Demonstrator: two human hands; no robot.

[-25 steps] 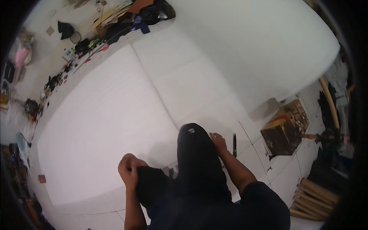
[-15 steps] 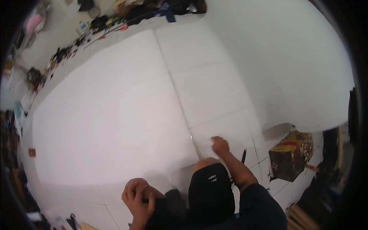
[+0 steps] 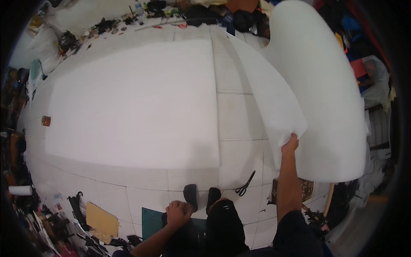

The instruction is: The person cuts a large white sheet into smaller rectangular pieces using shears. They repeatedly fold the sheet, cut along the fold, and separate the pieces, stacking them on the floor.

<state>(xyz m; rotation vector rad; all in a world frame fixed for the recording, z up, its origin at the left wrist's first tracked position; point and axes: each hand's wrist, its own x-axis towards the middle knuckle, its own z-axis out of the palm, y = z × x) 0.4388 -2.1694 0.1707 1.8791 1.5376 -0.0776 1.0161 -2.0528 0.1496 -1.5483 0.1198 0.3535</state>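
Note:
My right hand (image 3: 291, 142) is closed on the near corner of the white foam sheet (image 3: 274, 90), whose free edge stands raised off the floor. This sheet comes off a thick white foam roll (image 3: 325, 94) on the right. A large cut foam sheet (image 3: 132, 103) lies flat on the tiles to the left, with a strip of floor between it and the raised edge. My left hand (image 3: 177, 212) rests over my left knee, fingers apart and holding nothing. Black scissors (image 3: 245, 184) lie on the floor between my feet and my right arm.
A small reddish-brown tin (image 3: 46, 121) sits at the flat sheet's left edge. A patterned box (image 3: 306, 188) stands below the roll, partly behind my right arm. A green mat (image 3: 152, 220) and a yellowish board (image 3: 102, 218) lie near me. Clutter lines the far wall.
My right hand has moved right from the floor and now lifts the foam edge. The scissors show fully, and the view has shifted. My left hand stays on the knee.

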